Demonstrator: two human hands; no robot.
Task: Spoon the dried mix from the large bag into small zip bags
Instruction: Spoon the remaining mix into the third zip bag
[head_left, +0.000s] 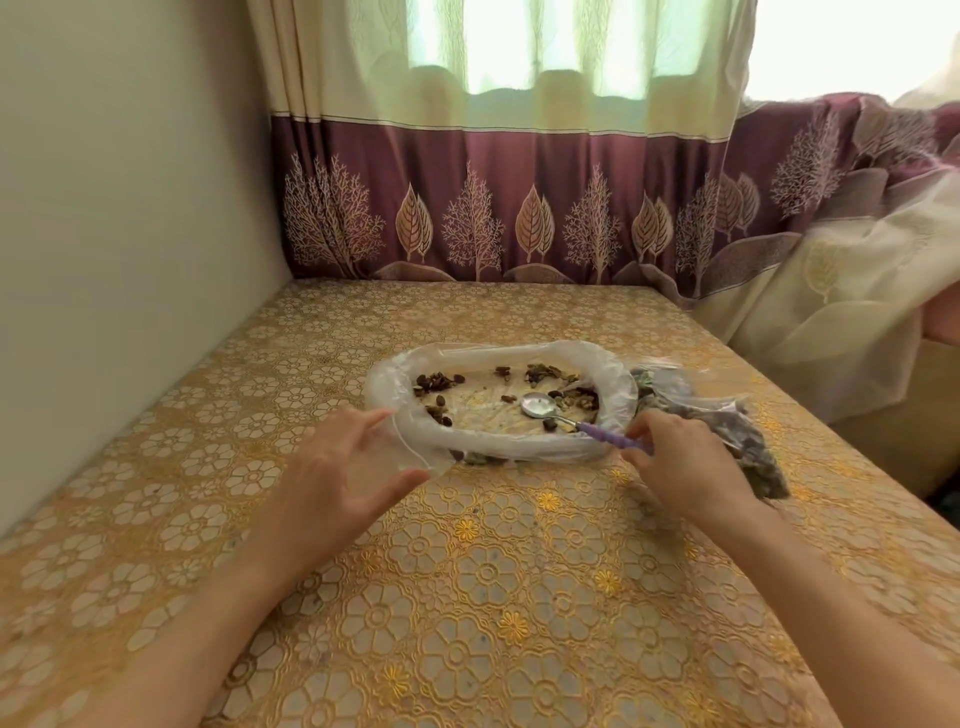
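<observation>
Large bag (498, 402): table centre, rim rolled, mix sparse | Spoon (571, 418): bowl in bag, handle axis toward right hand (680, 462), pinch grip | Small zip bag (395, 457): left hand (343, 478) grip, just left of spoon bowl

A single head-worn wide-angle camera looks forward and down across the table (519, 597), close above it, facing the curtain (493, 208).
</observation>
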